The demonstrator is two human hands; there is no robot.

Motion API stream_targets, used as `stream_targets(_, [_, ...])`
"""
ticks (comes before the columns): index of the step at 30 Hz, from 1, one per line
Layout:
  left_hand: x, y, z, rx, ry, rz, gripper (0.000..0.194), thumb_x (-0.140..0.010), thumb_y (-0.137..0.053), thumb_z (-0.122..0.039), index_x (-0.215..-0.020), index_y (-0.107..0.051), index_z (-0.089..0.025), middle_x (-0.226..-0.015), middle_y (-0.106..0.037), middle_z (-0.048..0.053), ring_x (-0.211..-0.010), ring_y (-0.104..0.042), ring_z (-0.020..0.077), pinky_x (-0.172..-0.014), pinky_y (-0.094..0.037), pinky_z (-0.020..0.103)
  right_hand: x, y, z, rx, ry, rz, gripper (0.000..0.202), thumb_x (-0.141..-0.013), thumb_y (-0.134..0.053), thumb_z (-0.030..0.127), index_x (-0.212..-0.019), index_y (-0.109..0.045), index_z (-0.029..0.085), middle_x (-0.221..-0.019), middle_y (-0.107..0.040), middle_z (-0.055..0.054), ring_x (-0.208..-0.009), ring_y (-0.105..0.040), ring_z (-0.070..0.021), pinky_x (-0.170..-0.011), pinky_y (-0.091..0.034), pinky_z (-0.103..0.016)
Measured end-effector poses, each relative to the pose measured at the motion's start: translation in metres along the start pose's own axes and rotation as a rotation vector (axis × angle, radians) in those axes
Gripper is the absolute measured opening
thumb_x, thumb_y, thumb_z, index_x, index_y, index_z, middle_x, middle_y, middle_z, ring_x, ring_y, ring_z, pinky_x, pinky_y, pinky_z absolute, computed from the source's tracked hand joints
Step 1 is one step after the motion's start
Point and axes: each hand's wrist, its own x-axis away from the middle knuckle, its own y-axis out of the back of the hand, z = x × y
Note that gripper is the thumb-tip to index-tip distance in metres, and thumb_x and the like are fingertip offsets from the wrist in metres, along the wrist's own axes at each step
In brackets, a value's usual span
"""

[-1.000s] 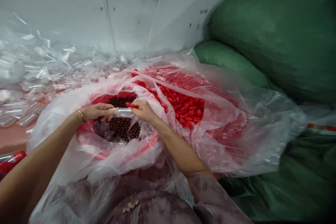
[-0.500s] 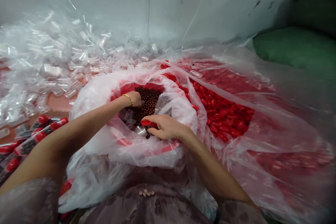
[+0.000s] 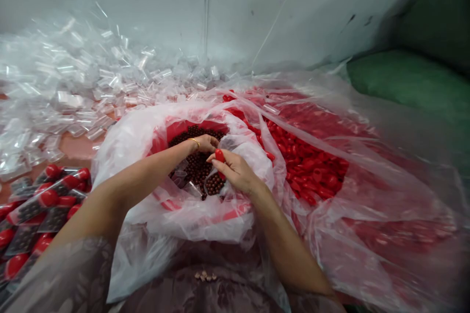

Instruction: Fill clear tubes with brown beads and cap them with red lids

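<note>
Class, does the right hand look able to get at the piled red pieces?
Probably yes: some of the piled red pieces look uncovered by plastic, though the right hand holds a red cap.

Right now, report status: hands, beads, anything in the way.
Left hand over the brown beads, its grip unclear. Right hand holding a red cap. Loose plastic liner bunched close beside the right hand.

A reddish surface carries loose clear tubes.
</note>
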Motion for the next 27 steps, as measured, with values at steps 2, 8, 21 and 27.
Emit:
stream_targets(2, [0.003,0.004,0.001,0.086,-0.031,0.016,0.026,-0.060,-0.075,-0.020,-0.081,-0.062,-0.012,-0.071,-0.064,-0.001,-0.063,-0.058,0.0080,-0.065,-0.048,0.020,0.001,0.000,0.000,-0.079,-0.048,-0.131,0.035,-0.090,-0.040,0.043,-0.089,-0.064,0.017,-0.080,-0.061,-0.003,-0.073,-0.056,-0.0138,-0.068,-0.043,-0.025])
stream_targets(8, [0.037,0.032,-0.004,0.567,-0.185,0.038,0.046,-0.050,-0.084,-0.020,-0.088,-0.058,-0.013,-0.086,-0.067,0.002,-0.076,-0.065,0.0114,-0.070,-0.050,0.023,0.001,-0.002,-0.006,-0.232,-0.124,-0.393,0.038,-0.087,-0.044,0.052,-0.082,-0.061,0.018,-0.060,-0.054,0.001,-0.057,-0.054,-0.0120,-0.051,-0.040,-0.023])
stream_targets(21, [0.104,-0.009,-0.010,0.549,-0.439,0.024,0.049,-0.057,-0.083,-0.024,-0.098,-0.060,-0.010,-0.088,-0.065,0.004,-0.078,-0.059,0.0103,-0.077,-0.047,0.025,-0.005,-0.002,0.002,-0.557,-0.078,-0.550,0.031,-0.068,-0.070,0.044,-0.075,-0.051,0.020,-0.061,-0.066,0.004,-0.037,-0.053,-0.0079,-0.039,-0.041,-0.019])
stream_targets(27, [0.107,-0.022,-0.007,0.391,-0.534,-0.051,0.043,-0.062,-0.077,-0.027,-0.096,-0.059,-0.010,-0.089,-0.062,0.004,-0.080,-0.055,0.0122,-0.078,-0.043,0.026,0.000,-0.001,0.004,-0.306,-0.154,-0.449,0.026,-0.068,-0.070,0.043,-0.074,-0.066,0.017,-0.057,-0.059,0.004,-0.044,-0.048,-0.0074,-0.042,-0.039,-0.020])
